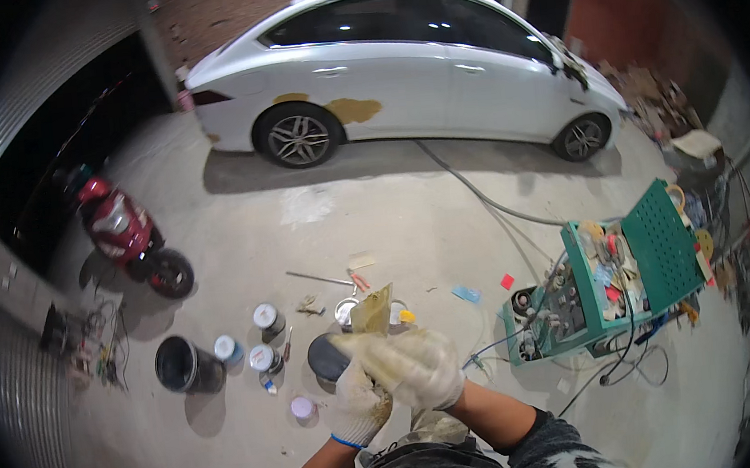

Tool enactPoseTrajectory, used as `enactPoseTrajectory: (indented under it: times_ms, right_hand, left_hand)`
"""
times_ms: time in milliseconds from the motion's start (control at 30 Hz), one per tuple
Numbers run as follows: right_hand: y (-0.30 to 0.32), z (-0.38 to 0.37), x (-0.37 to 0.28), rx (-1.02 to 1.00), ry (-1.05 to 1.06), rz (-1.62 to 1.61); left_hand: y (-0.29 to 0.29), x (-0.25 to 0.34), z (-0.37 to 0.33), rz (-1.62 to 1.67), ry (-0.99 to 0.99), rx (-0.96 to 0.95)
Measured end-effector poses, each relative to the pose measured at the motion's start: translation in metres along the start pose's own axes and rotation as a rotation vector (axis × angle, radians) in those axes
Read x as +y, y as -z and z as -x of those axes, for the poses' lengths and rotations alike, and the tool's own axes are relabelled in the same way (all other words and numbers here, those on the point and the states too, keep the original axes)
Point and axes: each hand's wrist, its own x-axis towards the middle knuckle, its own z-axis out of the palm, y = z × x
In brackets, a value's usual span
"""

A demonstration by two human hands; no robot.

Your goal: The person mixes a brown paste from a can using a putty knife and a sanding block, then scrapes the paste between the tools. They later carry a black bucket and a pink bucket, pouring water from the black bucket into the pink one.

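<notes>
Both my hands are close together in front of me in pale work gloves. My left hand (361, 406), with a blue cuff edge and brownish smears, is closed; what it grips is hidden. My right hand (415, 369) crosses over it, its fingers smeared by motion. Just beyond them rises a flat, olive-yellow smeared board (373, 311); its lower part is covered, so I cannot tell which hand holds it. A dark round seat or lid (326, 358) shows left of the hands. Behind the board stands an open can (344, 310).
Several cans (266, 359) and a black bucket (188, 366) stand at left. A green tool cart (550, 343) with hoses stands at right. Beyond is a white car (415, 83) with yellow-brown filler patches (353, 109). A red scooter (125, 227) is parked far left.
</notes>
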Motion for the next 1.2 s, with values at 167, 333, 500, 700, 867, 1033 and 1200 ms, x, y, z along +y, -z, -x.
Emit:
enactPoseTrajectory:
  times_ms: [167, 333, 500, 700, 867, 1033, 1200]
  right_hand:
    - [0.022, 0.046, 0.198, -0.035, -0.402, 0.089]
    - [0.084, 0.093, 0.437, 0.119, -0.916, 0.366]
    - [0.141, 0.098, 0.509, 0.296, -1.227, 0.063]
    - [0.183, 0.042, 0.557, 0.494, -1.216, -0.3]
    - [0.186, -0.017, 0.556, 0.507, -1.487, -0.679]
    - [0.171, -0.019, 0.55, -0.113, -1.372, -0.206]
    - [0.181, -0.011, 0.62, -0.008, -1.535, -0.005]
  left_hand:
    - [-0.088, -0.045, -0.116, -0.147, -0.093, -0.055]
    - [-0.152, -0.068, -0.261, -0.209, 0.155, -0.096]
    - [-0.168, -0.09, -0.341, -0.072, 0.449, -0.072]
    - [-0.225, -0.091, -0.386, -0.045, 0.341, -0.316]
    - [-0.264, -0.072, -0.43, -0.234, -0.053, -0.543]
    - [-0.273, -0.093, -0.493, -0.21, 0.225, -0.489]
    - [-0.251, -0.138, -0.562, -0.348, 0.064, -0.367]
